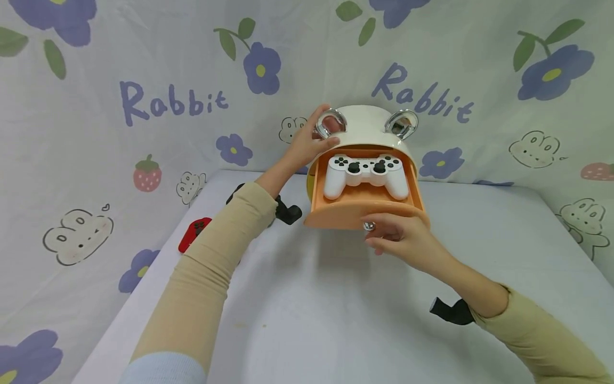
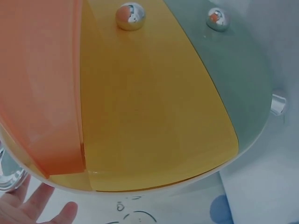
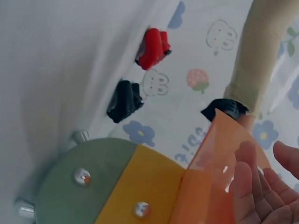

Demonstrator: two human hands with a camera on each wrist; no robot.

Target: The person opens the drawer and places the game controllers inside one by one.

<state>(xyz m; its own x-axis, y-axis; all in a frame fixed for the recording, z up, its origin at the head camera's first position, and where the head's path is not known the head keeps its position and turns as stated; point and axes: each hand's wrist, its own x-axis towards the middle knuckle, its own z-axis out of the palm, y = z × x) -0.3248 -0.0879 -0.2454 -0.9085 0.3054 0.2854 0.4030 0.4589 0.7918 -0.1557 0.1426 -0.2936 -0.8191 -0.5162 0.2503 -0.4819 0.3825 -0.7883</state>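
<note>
A rounded white cabinet [image 1: 364, 120] with silver ring ears faces me. Its orange drawer [image 1: 345, 214] is pulled out, and in it lies a white game controller [image 1: 366, 176] with black sticks and buttons. My left hand [image 1: 309, 140] grips the cabinet's left silver ear [image 1: 331, 112], fingers behind and thumb in front. At the drawer front, my right hand [image 1: 403, 234] pinches the silver knob [image 1: 368, 226] between its fingertips. Under the orange drawer, a yellow drawer [image 2: 149, 102] and a green drawer [image 2: 233, 70] are closed, each with a silver knob.
A red game controller [image 1: 194, 233] lies on the white table [image 1: 326, 320] to the left. Behind it is a black controller [image 3: 124, 100], partly hidden by my left arm in the head view. Black straps hang at both wrists. A Rabbit-printed cloth [image 1: 177, 48] stands close behind the cabinet.
</note>
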